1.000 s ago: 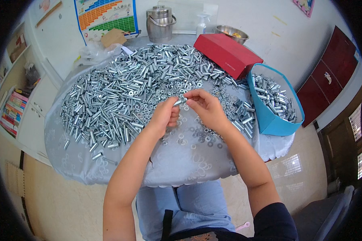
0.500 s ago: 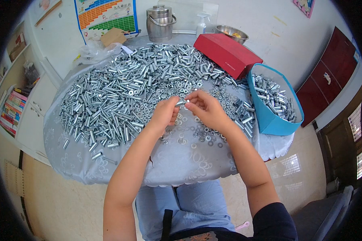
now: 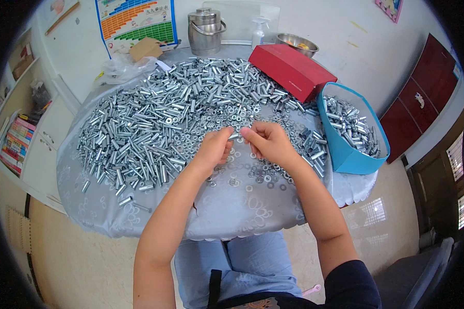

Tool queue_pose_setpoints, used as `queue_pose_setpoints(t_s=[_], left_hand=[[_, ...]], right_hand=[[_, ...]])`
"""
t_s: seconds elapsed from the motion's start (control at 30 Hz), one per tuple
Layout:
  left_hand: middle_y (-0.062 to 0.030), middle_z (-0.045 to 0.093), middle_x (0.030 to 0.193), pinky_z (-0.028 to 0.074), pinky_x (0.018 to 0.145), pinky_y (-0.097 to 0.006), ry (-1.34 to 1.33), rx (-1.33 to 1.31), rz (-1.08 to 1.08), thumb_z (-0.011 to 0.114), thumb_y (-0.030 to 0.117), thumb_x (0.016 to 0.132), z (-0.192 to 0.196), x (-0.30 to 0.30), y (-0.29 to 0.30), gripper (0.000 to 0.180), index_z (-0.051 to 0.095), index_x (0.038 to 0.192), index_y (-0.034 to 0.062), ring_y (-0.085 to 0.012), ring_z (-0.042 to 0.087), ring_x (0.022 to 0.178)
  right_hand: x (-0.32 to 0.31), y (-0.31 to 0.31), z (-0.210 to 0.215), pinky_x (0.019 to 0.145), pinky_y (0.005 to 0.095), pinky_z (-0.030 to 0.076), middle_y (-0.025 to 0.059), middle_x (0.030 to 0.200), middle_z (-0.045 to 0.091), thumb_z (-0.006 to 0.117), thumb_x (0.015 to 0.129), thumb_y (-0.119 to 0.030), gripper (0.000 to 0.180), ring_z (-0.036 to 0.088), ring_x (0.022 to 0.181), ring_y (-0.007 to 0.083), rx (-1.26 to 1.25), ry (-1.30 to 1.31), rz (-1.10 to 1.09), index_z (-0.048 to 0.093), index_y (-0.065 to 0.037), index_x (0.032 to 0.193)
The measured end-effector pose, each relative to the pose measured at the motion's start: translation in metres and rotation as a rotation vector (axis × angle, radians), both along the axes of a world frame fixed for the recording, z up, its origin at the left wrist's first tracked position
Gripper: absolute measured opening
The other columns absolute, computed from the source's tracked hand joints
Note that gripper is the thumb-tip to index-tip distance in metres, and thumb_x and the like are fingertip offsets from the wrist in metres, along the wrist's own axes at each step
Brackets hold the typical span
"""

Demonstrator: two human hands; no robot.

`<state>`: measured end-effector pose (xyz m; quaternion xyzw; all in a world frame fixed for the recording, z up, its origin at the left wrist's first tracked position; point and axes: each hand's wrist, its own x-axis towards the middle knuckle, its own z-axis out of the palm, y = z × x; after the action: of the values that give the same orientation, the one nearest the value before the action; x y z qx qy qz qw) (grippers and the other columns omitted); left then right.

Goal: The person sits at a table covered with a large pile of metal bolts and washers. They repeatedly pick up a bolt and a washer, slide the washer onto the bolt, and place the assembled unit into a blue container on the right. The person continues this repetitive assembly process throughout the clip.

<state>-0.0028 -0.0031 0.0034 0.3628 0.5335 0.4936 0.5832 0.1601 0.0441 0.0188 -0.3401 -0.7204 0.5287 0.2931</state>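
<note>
Just above the near part of the table, my left hand (image 3: 214,149) is closed around a short, shiny sleeve anchor bolt (image 3: 234,136), whose end pokes out between thumb and forefinger. My right hand (image 3: 270,141) pinches at that protruding end with thumb and curled fingers; any small nut or washer there is too small to make out. Beneath and beyond both hands lie many loose washers (image 3: 233,116). A wide heap of metal sleeves and bolts (image 3: 134,123) spreads to the left and behind.
At the right table edge stands a blue fabric bin (image 3: 353,166) holding several metal bolts. A red box (image 3: 291,69) lies behind it. Along the back are a steel pot (image 3: 205,33), a spray bottle (image 3: 258,32), a metal bowl (image 3: 299,44) and a plastic bag (image 3: 123,68).
My right hand has turned, its fingers curling in more at the bolt's end. My left hand keeps its hold in nearly the same place.
</note>
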Motion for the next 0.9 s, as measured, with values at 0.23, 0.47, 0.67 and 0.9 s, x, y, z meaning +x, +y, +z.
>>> queue_pose_setpoints(t_s=[0.23,0.47,0.67,0.9], left_hand=[[0.0072,0.029,0.050,0.020,0.037,-0.023,-0.002,0.001,-0.027,0.045,0.035,0.084,-0.002,0.000,0.000,0.035,0.034,0.057,0.0157,-0.0048,0.023,0.041],[0.0070,0.029,0.050,0.020,0.037,-0.023,0.028,-0.011,-0.054,0.045,0.036,0.084,-0.003,0.001,0.001,0.034,0.038,0.059,0.0143,-0.0049,0.023,0.040],[0.0073,0.028,0.050,0.020,0.038,-0.023,0.055,-0.008,-0.070,0.046,0.036,0.084,-0.004,0.001,0.000,0.035,0.037,0.057,0.0149,-0.0051,0.023,0.040],[0.0068,0.030,0.049,0.020,0.038,-0.023,0.064,-0.013,-0.012,0.046,0.036,0.083,0.002,0.004,-0.002,0.036,0.039,0.056,0.0136,-0.0053,0.023,0.040]], right_hand=[[-0.004,-0.002,-0.005,0.043,0.0221,0.036,-0.0001,0.058,0.051,0.063,0.081,-0.028,0.028,0.045,0.049,0.0061,0.095,0.121,0.043,0.056,-0.001,0.085],[-0.003,0.002,-0.010,0.045,0.0247,0.037,0.0029,0.060,0.052,0.058,0.084,-0.028,0.027,0.046,0.051,0.0084,0.253,0.041,0.021,0.057,-0.001,0.087],[0.001,0.004,-0.009,0.049,0.0251,0.039,0.0030,0.060,0.053,0.056,0.084,-0.035,0.035,0.046,0.052,0.0092,0.154,-0.157,0.136,0.058,0.000,0.087],[0.001,0.002,-0.006,0.049,0.0250,0.039,0.0024,0.057,0.052,0.055,0.085,-0.035,0.035,0.047,0.052,0.0094,0.197,-0.040,0.145,0.059,0.000,0.086]])
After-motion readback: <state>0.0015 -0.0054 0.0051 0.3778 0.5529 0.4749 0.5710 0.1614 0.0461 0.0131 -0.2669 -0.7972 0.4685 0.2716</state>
